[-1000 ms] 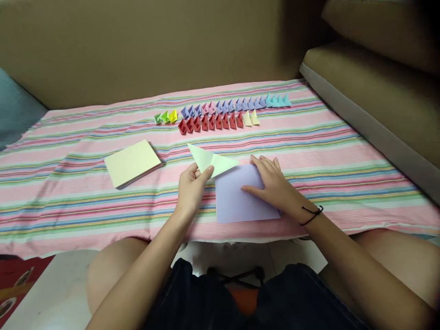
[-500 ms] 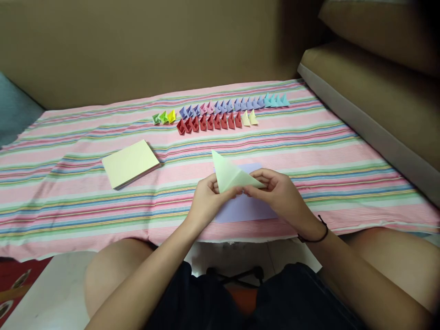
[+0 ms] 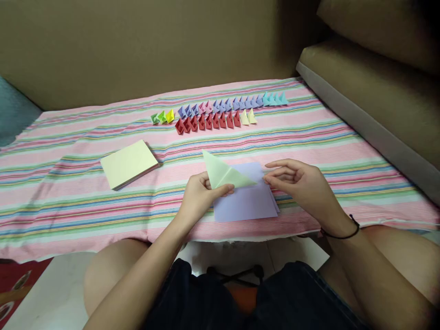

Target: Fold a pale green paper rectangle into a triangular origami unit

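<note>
My left hand [image 3: 198,195] pinches a pale green paper folded into a triangle [image 3: 223,175] and holds it just above a lilac paper sheet [image 3: 245,200] lying on the striped cloth [image 3: 68,192]. My right hand [image 3: 302,183] hovers to the right of the triangle's tip with fingers loosely apart, holding nothing. A black cord circles my right wrist.
A stack of pale yellow paper squares [image 3: 129,163] lies to the left. Two rows of small folded paper pieces [image 3: 220,112] in green, yellow, purple, pink, blue and red stand further back. A brown cushion [image 3: 371,91] borders the right side.
My right hand let go of the green triangle and drew away to the right. The left hand keeps the triangle and has shifted it slightly left.
</note>
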The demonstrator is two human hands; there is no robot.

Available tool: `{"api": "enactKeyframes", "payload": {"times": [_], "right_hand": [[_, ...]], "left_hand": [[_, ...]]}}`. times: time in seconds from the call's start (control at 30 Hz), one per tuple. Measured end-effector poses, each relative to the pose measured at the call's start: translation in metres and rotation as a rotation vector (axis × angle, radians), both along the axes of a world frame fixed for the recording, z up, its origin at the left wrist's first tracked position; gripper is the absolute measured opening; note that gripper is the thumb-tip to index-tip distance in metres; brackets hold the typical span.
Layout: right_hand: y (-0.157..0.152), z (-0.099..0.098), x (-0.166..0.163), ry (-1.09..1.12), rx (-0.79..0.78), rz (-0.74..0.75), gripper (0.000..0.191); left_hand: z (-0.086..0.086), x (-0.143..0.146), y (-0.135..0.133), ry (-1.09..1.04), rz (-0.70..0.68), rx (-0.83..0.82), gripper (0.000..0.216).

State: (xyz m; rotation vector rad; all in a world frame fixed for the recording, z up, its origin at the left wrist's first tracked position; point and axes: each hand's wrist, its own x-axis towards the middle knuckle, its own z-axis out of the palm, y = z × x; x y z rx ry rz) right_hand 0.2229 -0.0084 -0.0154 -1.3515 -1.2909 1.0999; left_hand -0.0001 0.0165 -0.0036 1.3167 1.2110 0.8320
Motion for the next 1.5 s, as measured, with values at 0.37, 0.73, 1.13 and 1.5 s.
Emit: {"api": "enactKeyframes", "payload": {"times": [0.37,0.73,1.13,1.5], "right_hand": [[-0.008,-0.001,-0.032,-0.047,0.012,0.141,0.017],[-0.006,-0.001,-0.024,0.158,-0.011,-0.035,0.025],[-0.012,-0.003,-0.032,0.159,-0.071,0.152,0.019],[-0.012,-0.003,-0.024,-0.051,-0.117,0.214,0.026]], "left_hand": [[-0.007,0.011,-0.012,-0.044,-0.229,-0.115,0.022],[0.002,0.003,-0.005,-0.192,-0.196,-0.247,0.02],[0.001,0.01,-0.011,-0.181,-0.253,-0.151,0.022],[0.005,0.006,-0.011,-0.04,-0.291,-0.214,0.02]]}}
